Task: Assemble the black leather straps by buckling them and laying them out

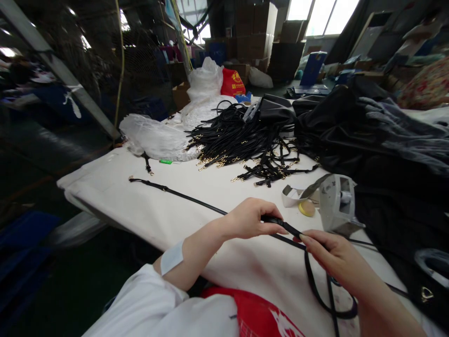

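Note:
A long black strap (196,200) with a buckle stretches over the white table from its far left toward my hands. My left hand (250,219) is closed around the strap, thumb and fingers pinching it. Just to the right, my right hand (324,248) pinches the same strap between thumb and fingers. Below my right hand, a loop of the strap hangs down near the table's front edge. Beyond my hands lies a large pile of black straps (238,131) with gold-coloured clasps. A shorter black strap piece (147,164) lies apart at the left.
A white tape dispenser (338,201) stands right of my hands, beside a yellow-rimmed roll (306,208). Black material (351,126) covers the right side. Clear plastic bags (154,135) and a red bag (232,82) sit at the back. A slanted metal post (70,79) rises at left.

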Demonstrator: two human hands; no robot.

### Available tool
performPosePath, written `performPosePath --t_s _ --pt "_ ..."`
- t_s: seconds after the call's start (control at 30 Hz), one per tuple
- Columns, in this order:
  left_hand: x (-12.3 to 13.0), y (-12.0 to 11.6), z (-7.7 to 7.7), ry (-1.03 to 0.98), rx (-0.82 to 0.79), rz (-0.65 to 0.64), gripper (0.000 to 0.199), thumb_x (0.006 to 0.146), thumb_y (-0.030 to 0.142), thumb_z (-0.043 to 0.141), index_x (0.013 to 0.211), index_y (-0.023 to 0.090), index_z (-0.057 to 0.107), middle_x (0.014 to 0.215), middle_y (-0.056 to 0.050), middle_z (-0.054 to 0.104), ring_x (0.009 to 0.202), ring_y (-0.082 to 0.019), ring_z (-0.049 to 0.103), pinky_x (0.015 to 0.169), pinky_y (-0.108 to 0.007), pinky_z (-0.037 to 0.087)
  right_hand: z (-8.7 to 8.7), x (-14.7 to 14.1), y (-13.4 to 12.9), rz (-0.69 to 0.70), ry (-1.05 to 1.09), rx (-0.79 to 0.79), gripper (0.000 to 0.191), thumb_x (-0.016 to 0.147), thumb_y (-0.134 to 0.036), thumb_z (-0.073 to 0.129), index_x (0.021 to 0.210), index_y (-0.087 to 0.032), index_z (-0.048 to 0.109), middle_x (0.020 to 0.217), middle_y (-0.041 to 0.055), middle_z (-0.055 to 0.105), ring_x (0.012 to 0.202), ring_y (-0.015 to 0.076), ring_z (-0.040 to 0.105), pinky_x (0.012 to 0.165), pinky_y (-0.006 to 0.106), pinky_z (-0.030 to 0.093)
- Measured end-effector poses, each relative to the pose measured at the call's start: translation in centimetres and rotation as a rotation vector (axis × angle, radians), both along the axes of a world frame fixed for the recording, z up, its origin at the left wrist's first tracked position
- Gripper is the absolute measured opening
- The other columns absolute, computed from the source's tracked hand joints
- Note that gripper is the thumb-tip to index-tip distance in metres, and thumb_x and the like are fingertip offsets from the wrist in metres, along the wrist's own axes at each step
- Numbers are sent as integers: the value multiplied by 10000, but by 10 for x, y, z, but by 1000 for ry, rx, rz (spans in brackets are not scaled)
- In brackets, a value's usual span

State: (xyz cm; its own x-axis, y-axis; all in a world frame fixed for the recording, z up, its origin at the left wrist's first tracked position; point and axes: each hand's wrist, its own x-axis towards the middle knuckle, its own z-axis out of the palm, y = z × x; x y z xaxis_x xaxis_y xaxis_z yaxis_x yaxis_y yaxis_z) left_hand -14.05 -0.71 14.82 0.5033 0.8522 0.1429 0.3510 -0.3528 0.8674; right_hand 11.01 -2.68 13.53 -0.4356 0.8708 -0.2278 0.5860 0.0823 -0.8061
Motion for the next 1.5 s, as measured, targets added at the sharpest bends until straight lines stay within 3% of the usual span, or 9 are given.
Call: performPosePath --t_s 0.1,0.2,0.37,0.5,0.63,0.93,1.13,1.33,1.5 --pt "5 -3 2 53 36 -22 256 818 377 730 936 151 736 814 -26 735 684 -102 593 629 -191 414 0 -4 -2 70 138 -171 446 958 -560 422 1077 -193 646 647 -14 576 506 111 437 498 236 357" --pt "12 -7 3 69 26 -46 262 812 393 736 931 160 737 837 -29 745 711 -112 617 644 -192 424 -4 -6 -3 63 212 -221 458 954 -584 431 922 -181 646 645 -13 530 515 98 374 462 218 286" --pt "17 -10 3 51 -26 -73 300 823 430 718 932 151 736 813 -35 747 681 -114 623 606 -193 418 -11 -7 -2 -136 222 -150 543 885 -660 490 693 -167 614 581 -19 431 512 98 319 445 219 243" --pt "18 -10 0 33 -54 -70 279 824 404 721 939 150 727 838 -35 751 702 -115 635 623 -192 429 -5 -5 -2 -101 132 10 499 881 -600 516 652 -174 637 558 -13 448 535 120 370 483 239 298" --pt "23 -11 -3 40 -74 -74 300 794 416 752 932 152 729 824 -35 748 703 -122 640 625 -195 439 -2 0 -3 -87 54 95 475 891 -537 523 570 -189 555 542 -19 429 549 129 393 520 252 316" --pt "32 -12 -9 22 -112 -28 295 760 394 786 942 162 760 836 -30 761 744 -131 660 675 -185 468 -2 -1 -1 18 31 104 488 921 -546 471 604 -190 571 557 -11 465 562 136 435 529 249 340" --pt "32 -10 -10 -17 -113 -100 325 774 375 777 1001 143 769 897 -57 770 794 -150 684 714 -188 479 2 0 -3 68 64 76 484 920 -544 485 605 -188 576 564 -7 502 565 135 453 547 243 365" --pt "40 -11 -15 -33 -97 -129 336 780 442 761 967 165 780 858 -38 769 742 -133 671 670 -182 465 2 -5 -4 13 157 39 494 921 -563 483 600 -190 523 549 -26 410 537 121 384 498 235 326" --pt "41 -13 -19 -83 -66 -25 313 787 400 763 972 148 769 885 -50 770 788 -139 683 715 -182 478 -6 -4 -6 -55 168 24 497 926 -589 467 636 -188 515 564 -36 371 525 108 330 458 224 271"
